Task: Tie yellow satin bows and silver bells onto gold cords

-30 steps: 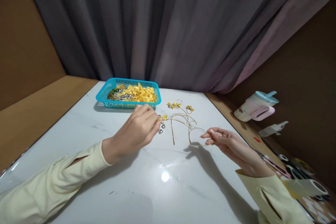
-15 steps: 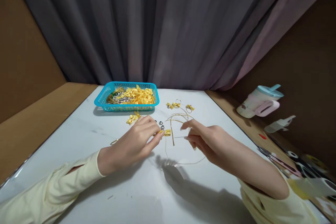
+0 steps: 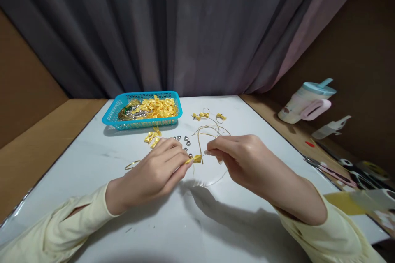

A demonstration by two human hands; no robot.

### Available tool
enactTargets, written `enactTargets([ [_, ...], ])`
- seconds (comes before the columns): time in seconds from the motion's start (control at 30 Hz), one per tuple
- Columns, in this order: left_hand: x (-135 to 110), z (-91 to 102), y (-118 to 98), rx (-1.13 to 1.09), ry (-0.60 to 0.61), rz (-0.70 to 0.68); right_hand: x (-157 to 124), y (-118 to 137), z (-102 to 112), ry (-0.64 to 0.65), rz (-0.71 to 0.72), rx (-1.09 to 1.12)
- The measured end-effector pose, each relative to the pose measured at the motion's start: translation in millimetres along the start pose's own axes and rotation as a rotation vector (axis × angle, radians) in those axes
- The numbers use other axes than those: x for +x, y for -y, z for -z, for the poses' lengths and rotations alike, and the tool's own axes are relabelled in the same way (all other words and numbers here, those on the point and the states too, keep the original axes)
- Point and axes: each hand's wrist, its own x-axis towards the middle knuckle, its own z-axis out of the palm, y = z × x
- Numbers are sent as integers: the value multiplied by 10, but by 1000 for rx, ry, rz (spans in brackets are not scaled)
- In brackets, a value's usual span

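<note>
My left hand (image 3: 157, 164) pinches a yellow ribbon bow (image 3: 196, 159) between thumb and fingers, with a small silver bead at its middle. To its right, my right hand (image 3: 237, 156) has thumb and forefinger closed on the end of a thin pale thread (image 3: 206, 154) beside the bow. Thread also curves down over the table below both hands. Several silver heart-like beads (image 3: 186, 138) lie just beyond my left fingers, near loose yellow bows (image 3: 150, 136). A loose coil of gold cord (image 3: 212, 129) rests past my right hand.
A blue basket (image 3: 140, 123) of yellow bows, beads and gold cord stands at the back left of the white table (image 3: 154, 222). Bows with rings (image 3: 221, 117) lie at the back. Along the right are a lidded cup (image 3: 304, 102), a small bottle (image 3: 330, 128) and scissors (image 3: 330, 171).
My right hand has moved left to the bow, and its thumb and forefinger have come together on the thread. My left hand keeps its pinch on the bow. The view has shifted slightly.
</note>
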Motion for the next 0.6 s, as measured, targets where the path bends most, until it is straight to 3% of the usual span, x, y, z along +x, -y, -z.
enactTargets([
  [0.6, -8, -37, 4, 24, 18, -59, 37, 32, -26, 183, -21, -9],
])
